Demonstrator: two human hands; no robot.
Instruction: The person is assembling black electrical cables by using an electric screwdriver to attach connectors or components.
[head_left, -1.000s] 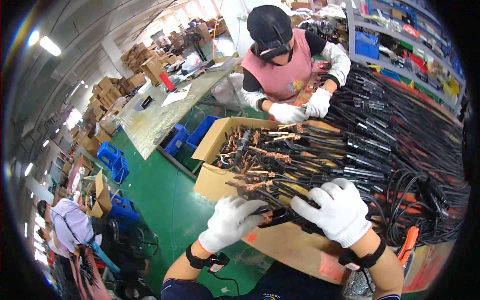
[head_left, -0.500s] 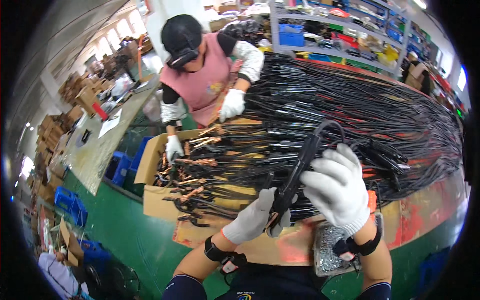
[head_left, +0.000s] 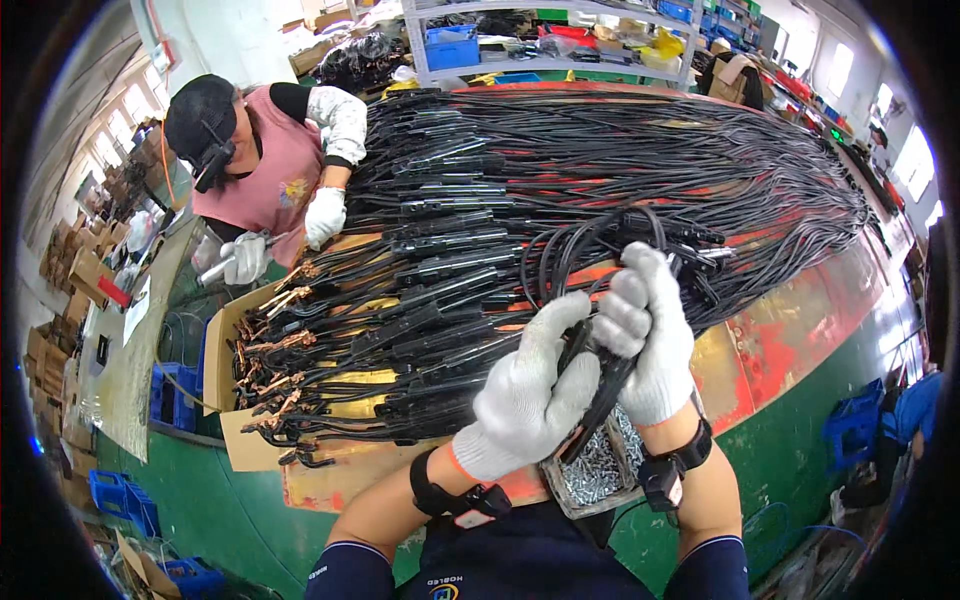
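Note:
Both my hands wear white gloves and meet over the near edge of the table. My left hand (head_left: 530, 395) is closed around part of a bundle of black cables (head_left: 603, 400), thumb pointing up. Just right of it, my right hand (head_left: 650, 335) has its fingers curled round the same bundle. Loops of black cable (head_left: 560, 250) rise beyond my hands, and a black end hangs down below them. Beneath lies a clear tray (head_left: 572, 500) full of small silvery screws, partly covered by the bundle.
Rows of black cables (head_left: 650, 130) with black handles (head_left: 450, 270) and copper-coloured ends (head_left: 285, 340) cover the table (head_left: 790, 360). At the left, a co-worker (head_left: 265, 170) in a pink apron holds a silvery tool (head_left: 215, 270) above an open carton (head_left: 225, 330). Shelves (head_left: 560, 15) stand behind.
My right hand has closed round the cables and come together with my left. The view has swung right. The co-worker's hand has left the carton and now holds a tool.

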